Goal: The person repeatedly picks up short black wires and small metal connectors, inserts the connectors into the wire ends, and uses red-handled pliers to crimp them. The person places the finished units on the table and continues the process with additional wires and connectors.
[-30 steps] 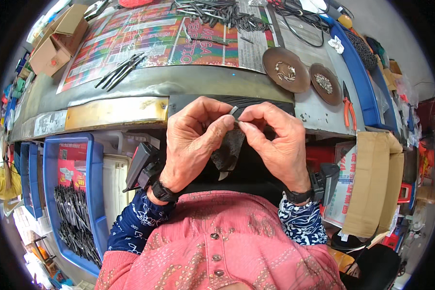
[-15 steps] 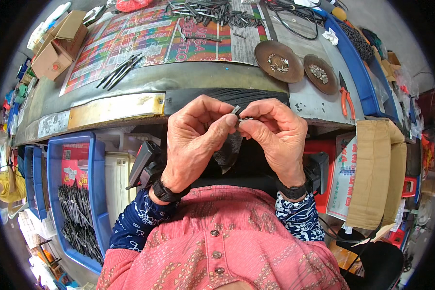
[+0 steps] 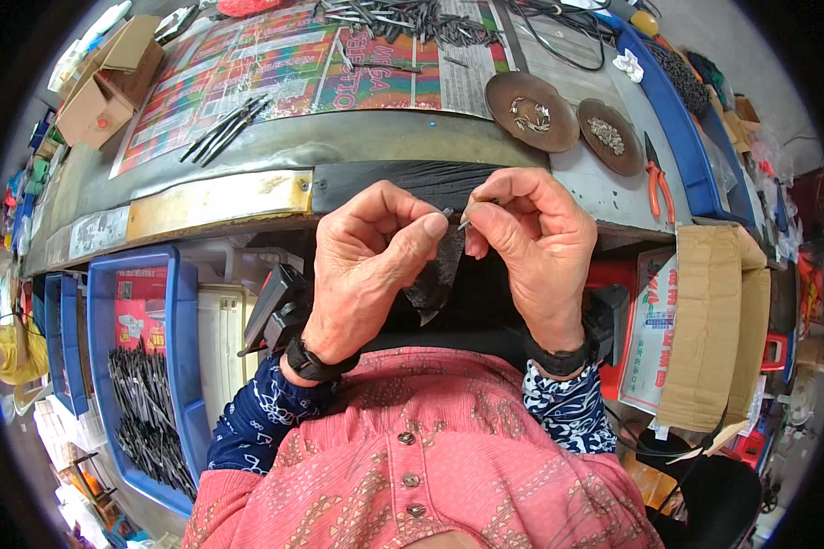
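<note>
Over the table's front edge, my left hand [image 3: 366, 270] pinches a small dark piece with a grey tip [image 3: 448, 212] between thumb and forefinger. Most of that piece is hidden by the fingers. Just to its right, my right hand [image 3: 540, 252] holds a thin, short metal bit [image 3: 464, 224] in a pinch. A narrow gap separates the two sets of fingertips. Below and between the hands shows a dark, rough, pointed thing [image 3: 433, 288]; its kind cannot be made out.
Two brown dishes [image 3: 508, 128] with small metal bits stand right of centre, beside orange-handled pliers [image 3: 661, 188]. Several slim black pieces [image 3: 224, 130] lie on the table at left, more at the back. A blue bin [image 3: 188, 366] of black pieces sits lower left, a cardboard box [image 3: 705, 329] at right.
My hands have come apart: the right one has moved slightly right, taking the thin metal bit off the left hand's piece. The left hand has barely moved.
</note>
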